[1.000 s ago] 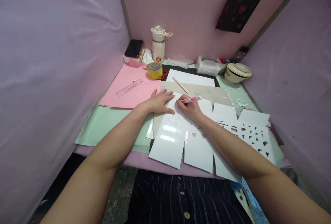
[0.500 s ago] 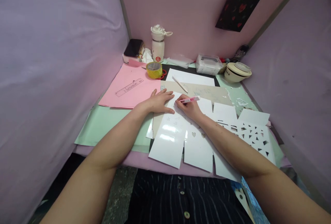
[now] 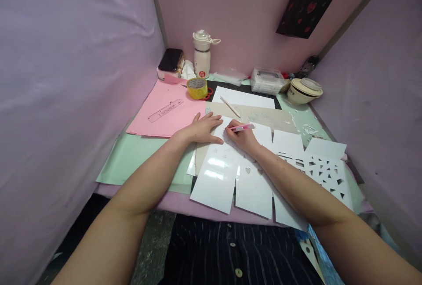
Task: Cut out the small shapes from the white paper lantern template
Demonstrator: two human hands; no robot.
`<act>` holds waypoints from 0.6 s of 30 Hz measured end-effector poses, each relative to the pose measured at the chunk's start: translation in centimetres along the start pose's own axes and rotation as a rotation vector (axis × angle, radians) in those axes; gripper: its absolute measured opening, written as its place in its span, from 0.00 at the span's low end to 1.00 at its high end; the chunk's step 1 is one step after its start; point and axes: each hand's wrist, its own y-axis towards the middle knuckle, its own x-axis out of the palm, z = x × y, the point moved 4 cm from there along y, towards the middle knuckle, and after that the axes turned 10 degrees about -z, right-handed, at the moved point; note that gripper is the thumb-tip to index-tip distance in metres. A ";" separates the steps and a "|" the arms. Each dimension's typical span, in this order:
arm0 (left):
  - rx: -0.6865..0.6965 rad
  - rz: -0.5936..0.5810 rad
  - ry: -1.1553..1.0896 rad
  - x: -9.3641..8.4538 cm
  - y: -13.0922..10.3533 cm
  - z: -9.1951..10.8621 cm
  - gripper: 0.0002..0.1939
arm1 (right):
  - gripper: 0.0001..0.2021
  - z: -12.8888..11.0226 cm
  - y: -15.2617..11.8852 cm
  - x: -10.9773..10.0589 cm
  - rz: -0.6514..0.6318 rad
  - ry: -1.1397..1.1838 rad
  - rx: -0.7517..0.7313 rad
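Note:
A white card sheet [image 3: 214, 184] with slit flaps lies on the table, with small star outlines drawn on it and heart and triangle holes cut through it. Spread flat across its upper left part is my left hand [image 3: 207, 129], fingers apart and holding nothing. My right hand [image 3: 242, 138] pinches a slim pink-and-white craft knife [image 3: 245, 127], its tip end down at the card beside the left hand. The blade itself is too small to make out. My right forearm hides part of the cut-out panels.
Pink paper [image 3: 138, 122] bears a clear ruler [image 3: 165, 110]. Behind are yellow tape [image 3: 197, 89], red-handled scissors [image 3: 210, 92], a white pen [image 3: 230, 106], a bottle [image 3: 202, 59], a plastic box [image 3: 267, 82] and a lidded bowl [image 3: 303, 94]. A black paper lantern [image 3: 308, 8] hangs at right.
The view has shifted very slightly. Both hands stay almost in place, the right one still holding the craft knife against the card.

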 end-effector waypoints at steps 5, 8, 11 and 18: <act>-0.001 0.003 0.012 0.0 -0.1 0.1 0.47 | 0.10 -0.2 -0.1 -0.1 -0.006 0.023 -0.004; 0.001 0.004 0.015 0.0 0.0 0.0 0.47 | 0.10 -0.3 -0.1 -0.1 0.003 0.034 0.010; -0.003 0.003 0.016 0.0 0.0 0.0 0.47 | 0.10 -0.2 -0.1 -0.1 0.009 0.042 0.019; -0.003 0.002 0.006 0.0 -0.1 0.0 0.48 | 0.10 -0.3 0.0 -0.2 0.020 0.038 0.028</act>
